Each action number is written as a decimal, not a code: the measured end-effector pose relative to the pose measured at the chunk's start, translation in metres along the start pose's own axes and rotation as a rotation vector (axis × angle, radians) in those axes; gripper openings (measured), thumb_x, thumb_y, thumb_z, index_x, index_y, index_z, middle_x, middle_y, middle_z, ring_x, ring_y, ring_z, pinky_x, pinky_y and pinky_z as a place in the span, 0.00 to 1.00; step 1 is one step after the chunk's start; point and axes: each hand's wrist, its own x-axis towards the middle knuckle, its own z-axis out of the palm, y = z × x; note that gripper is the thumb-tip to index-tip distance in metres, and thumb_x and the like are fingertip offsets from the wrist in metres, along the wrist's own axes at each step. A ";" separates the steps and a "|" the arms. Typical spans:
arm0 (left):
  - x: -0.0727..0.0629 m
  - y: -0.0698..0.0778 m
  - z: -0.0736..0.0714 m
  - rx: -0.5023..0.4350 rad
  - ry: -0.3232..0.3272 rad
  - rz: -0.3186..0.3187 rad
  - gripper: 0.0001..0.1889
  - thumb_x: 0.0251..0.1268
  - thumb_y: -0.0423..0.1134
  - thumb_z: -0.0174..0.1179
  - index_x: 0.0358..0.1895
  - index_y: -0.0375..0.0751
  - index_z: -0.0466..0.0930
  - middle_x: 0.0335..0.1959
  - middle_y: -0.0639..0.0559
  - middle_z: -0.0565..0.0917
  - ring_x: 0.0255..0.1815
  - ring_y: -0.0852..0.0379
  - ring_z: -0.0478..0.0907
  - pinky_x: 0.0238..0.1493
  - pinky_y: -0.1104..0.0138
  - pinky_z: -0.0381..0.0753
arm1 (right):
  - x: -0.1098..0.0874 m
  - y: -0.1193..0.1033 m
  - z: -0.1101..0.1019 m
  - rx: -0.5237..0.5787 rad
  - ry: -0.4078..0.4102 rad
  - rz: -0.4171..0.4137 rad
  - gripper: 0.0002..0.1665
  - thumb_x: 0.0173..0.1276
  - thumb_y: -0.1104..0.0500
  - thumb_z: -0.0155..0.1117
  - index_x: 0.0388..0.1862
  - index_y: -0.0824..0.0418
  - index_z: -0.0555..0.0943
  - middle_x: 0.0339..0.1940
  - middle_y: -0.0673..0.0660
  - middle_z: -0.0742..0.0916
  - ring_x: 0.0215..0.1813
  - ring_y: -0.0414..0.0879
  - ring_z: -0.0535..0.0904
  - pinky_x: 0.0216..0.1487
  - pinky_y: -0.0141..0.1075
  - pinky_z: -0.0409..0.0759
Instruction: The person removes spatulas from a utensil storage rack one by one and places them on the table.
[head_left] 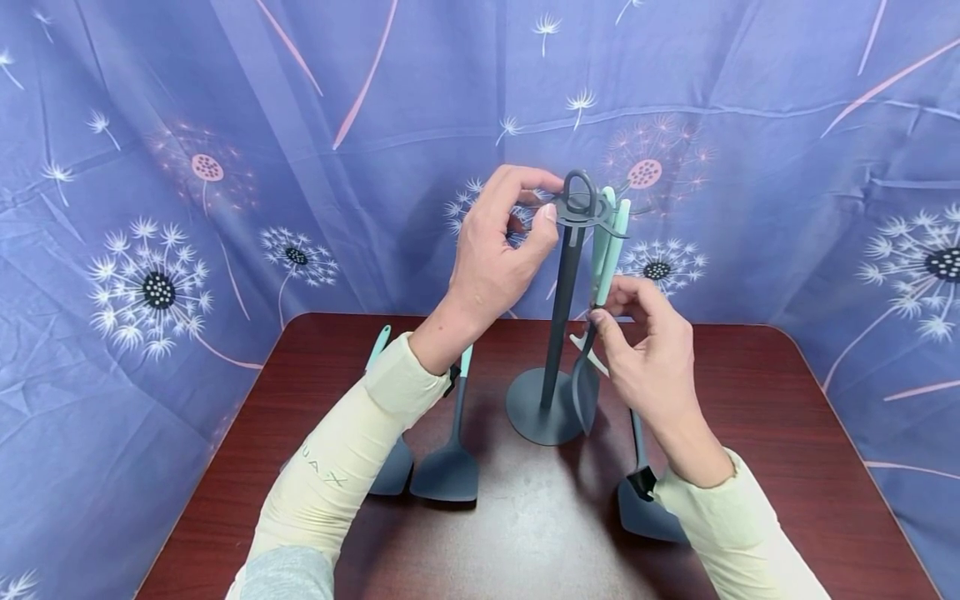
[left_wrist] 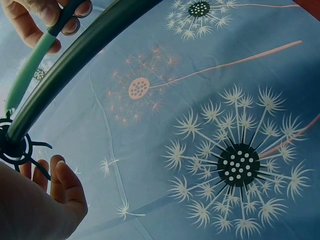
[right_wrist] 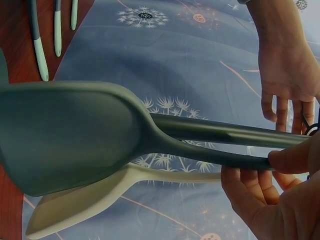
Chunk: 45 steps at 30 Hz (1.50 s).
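Note:
My left hand point(head_left: 498, 242) pinches the rim at the top of a dark grey utensil stand point(head_left: 566, 308), which has a ring, hooked arms, a post and a round base. My right hand point(head_left: 652, 358) pinches a grey cooking spoon point(head_left: 586, 392) where its neck meets the mint handle, beside the post. That spoon's head point(right_wrist: 75, 135) fills the left of the right wrist view. Behind it is a second utensil with a cream head point(right_wrist: 85, 202); its mint handle point(head_left: 602, 225) stands at the hooks. Whether the grey spoon's handle end is on a hook, I cannot tell.
Left of the stand, grey turners point(head_left: 447, 475) with mint handles lie on the dark red wooden table point(head_left: 780, 400), partly under my left forearm. Another grey utensil point(head_left: 645, 512) lies by my right sleeve. Patterned blue cloth point(head_left: 390, 208) hangs behind the table.

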 end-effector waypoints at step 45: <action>0.000 0.001 0.002 0.001 0.011 -0.008 0.18 0.73 0.44 0.53 0.56 0.40 0.84 0.52 0.52 0.83 0.49 0.62 0.80 0.42 0.58 0.82 | -0.001 -0.005 -0.009 0.030 0.040 0.020 0.20 0.69 0.77 0.67 0.57 0.67 0.82 0.41 0.56 0.85 0.42 0.43 0.85 0.42 0.25 0.85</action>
